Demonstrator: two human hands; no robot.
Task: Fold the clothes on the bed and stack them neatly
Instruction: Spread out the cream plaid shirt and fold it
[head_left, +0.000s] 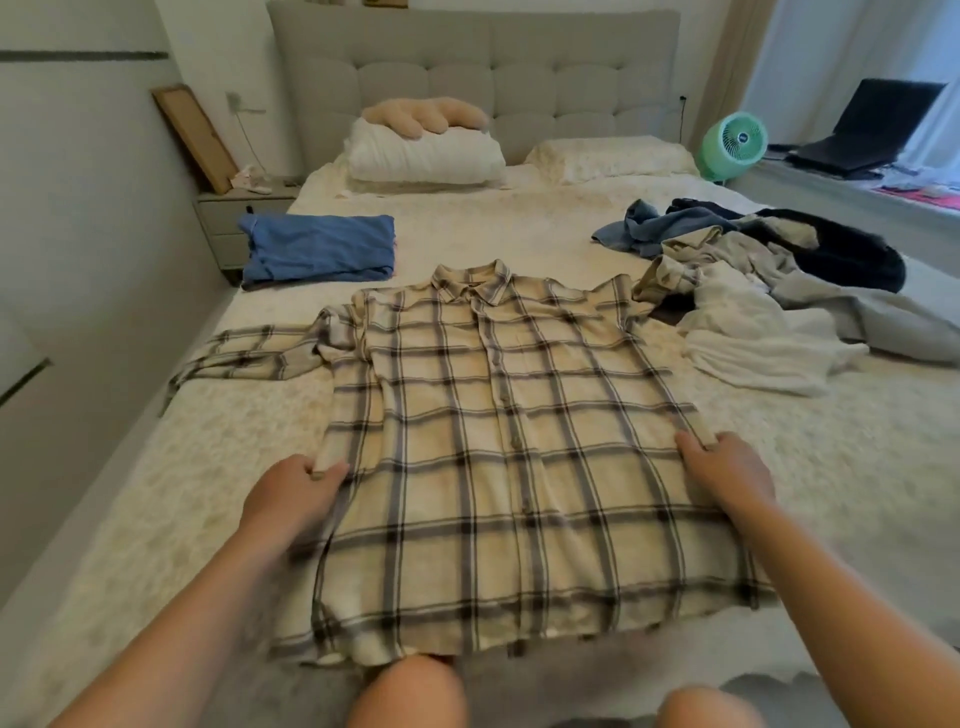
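A plaid shirt (498, 441) lies spread flat, front up, in the middle of the bed (156, 519), one sleeve stretched out to the left. The left hand (296, 493) pinches its left edge; the right hand (727, 478) grips the right edge. A folded blue garment (317, 249) sits far left, an unfolded clothes heap (753, 291) right. Pillows (426, 153) lie by the headboard, a green fan (732, 143) beyond

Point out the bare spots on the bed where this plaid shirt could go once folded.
Bare bedspread lies between the folded blue garment, the pillows and the plaid shirt; another strip runs beside your left hand. The unfolded pile crowds the right.
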